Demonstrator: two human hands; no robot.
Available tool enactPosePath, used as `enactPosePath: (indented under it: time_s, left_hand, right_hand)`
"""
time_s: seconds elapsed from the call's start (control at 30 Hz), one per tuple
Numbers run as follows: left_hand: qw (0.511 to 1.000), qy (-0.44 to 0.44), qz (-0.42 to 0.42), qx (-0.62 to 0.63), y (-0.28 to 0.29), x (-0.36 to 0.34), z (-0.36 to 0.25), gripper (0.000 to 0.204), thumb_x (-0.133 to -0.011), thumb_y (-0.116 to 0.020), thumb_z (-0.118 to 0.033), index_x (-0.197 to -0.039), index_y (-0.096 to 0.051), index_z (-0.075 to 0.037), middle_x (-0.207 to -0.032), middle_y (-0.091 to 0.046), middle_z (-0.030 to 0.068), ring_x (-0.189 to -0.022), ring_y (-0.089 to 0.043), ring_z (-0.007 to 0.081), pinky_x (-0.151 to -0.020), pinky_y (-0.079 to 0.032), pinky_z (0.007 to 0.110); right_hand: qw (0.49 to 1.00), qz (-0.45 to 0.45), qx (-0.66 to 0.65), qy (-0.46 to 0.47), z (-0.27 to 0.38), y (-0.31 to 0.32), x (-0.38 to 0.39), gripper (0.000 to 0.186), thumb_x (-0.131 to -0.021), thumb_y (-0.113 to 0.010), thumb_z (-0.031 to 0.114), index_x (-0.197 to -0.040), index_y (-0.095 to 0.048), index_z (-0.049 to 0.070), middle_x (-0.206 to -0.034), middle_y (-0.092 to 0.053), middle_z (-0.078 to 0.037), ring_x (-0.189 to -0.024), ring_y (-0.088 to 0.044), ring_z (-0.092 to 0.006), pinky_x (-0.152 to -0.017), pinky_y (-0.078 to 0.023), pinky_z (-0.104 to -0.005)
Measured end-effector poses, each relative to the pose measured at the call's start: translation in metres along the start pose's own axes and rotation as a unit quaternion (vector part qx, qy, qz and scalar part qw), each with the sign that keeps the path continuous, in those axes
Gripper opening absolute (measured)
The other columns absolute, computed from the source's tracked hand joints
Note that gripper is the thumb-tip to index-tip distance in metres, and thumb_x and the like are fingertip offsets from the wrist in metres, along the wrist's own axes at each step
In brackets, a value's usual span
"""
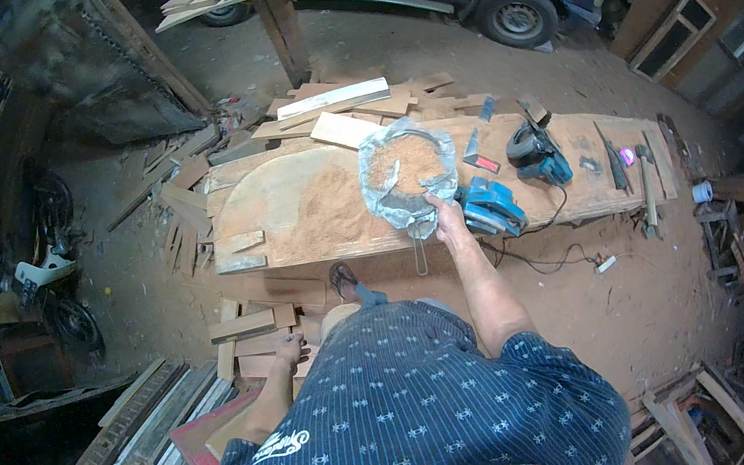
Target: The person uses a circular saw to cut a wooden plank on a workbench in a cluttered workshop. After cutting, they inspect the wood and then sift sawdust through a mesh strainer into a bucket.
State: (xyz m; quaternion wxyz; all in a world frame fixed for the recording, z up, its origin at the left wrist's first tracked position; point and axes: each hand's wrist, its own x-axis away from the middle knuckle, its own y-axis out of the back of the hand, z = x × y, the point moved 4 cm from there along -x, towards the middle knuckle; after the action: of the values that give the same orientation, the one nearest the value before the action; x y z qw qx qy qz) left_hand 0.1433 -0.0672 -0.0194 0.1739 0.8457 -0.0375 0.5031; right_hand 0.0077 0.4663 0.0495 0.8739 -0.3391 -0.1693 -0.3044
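Note:
My right hand (444,215) grips the near rim of a round container lined with a pale plastic bag (384,201). Light brown sawdust (405,161) lies inside it, and a thin wire handle (421,259) hangs from its near side past the bench edge. Low beside my body is my left hand (291,350), away from the bench; its fingers are too small to read, and nothing clearly shows in it. Left of the container, a heap of sawdust (325,209) covers part of the wooden workbench (250,198).
Right of the container are a blue power planer (491,206), a circular saw (537,158), a square (479,155) and a hammer (647,179). A power cord (533,263) loops over the floor. Wood offcuts (332,101) pile behind the bench; boards (149,453) lie at lower left.

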Motion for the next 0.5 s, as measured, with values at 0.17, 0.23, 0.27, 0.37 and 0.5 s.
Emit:
enactPosePath:
  time_s: [0.17, 0.23, 0.27, 0.37, 0.5]
  left_hand:
    - [0.998, 0.03, 0.011, 0.046, 0.015, -0.008, 0.026, 0.024, -0.099, -0.055, -0.035, -0.11, -0.06, -0.014, -0.091, -0.061, 0.0022, -0.076, -0.065, 0.0188, -0.061, -0.052, 0.034]
    - [1.0, 0.01, 0.01, 0.027, 0.004, -0.002, 0.001, 0.023, -0.098, -0.056, -0.034, -0.11, -0.06, -0.014, -0.088, -0.061, 0.002, -0.074, -0.064, 0.0182, -0.06, -0.051, 0.034]
    - [1.0, 0.008, -0.001, 0.026, 0.003, 0.005, -0.004, 0.023, -0.098, -0.057, -0.033, -0.11, -0.06, -0.015, -0.087, -0.061, 0.0018, -0.073, -0.064, 0.0179, -0.06, -0.051, 0.033]
    - [0.994, -0.055, 0.026, 0.093, -0.006, 0.013, -0.034, 0.025, -0.096, -0.059, -0.033, -0.11, -0.061, -0.013, -0.087, -0.062, 0.0012, -0.07, -0.061, 0.014, -0.06, -0.05, 0.031]
    - [0.979, -0.166, 0.037, 0.11, -0.034, 0.04, -0.114, 0.028, -0.097, -0.061, -0.031, -0.114, -0.064, -0.008, -0.096, -0.066, 0.0024, -0.076, -0.061, 0.0117, -0.064, -0.051, 0.027]
  right_hand:
    - [0.998, 0.049, -0.025, -0.03, 0.001, -0.017, 0.013, 0.034, -0.084, -0.07, 0.0, -0.117, -0.061, -0.001, -0.11, -0.067, -0.009, -0.1, -0.065, -0.0244, -0.087, -0.052, -0.0411]
    - [0.999, 0.024, -0.028, 0.021, 0.003, 0.005, -0.003, 0.037, -0.085, -0.07, 0.003, -0.12, -0.06, -0.001, -0.113, -0.067, -0.012, -0.102, -0.066, -0.0267, -0.089, -0.054, -0.0431]
    - [0.998, 0.016, -0.062, 0.003, -0.002, 0.003, -0.001, 0.038, -0.084, -0.07, 0.001, -0.12, -0.06, -0.001, -0.113, -0.067, -0.011, -0.103, -0.065, -0.0263, -0.09, -0.053, -0.0427]
    - [0.998, 0.025, -0.058, -0.011, -0.005, 0.003, 0.0, 0.038, -0.084, -0.07, 0.0, -0.121, -0.06, -0.001, -0.114, -0.066, -0.01, -0.102, -0.065, -0.0261, -0.09, -0.053, -0.0416]
    - [0.998, -0.001, -0.06, -0.003, -0.005, 0.006, -0.004, 0.033, -0.085, -0.068, 0.001, -0.117, -0.061, -0.001, -0.111, -0.068, -0.01, -0.1, -0.066, -0.024, -0.089, -0.053, -0.0407]
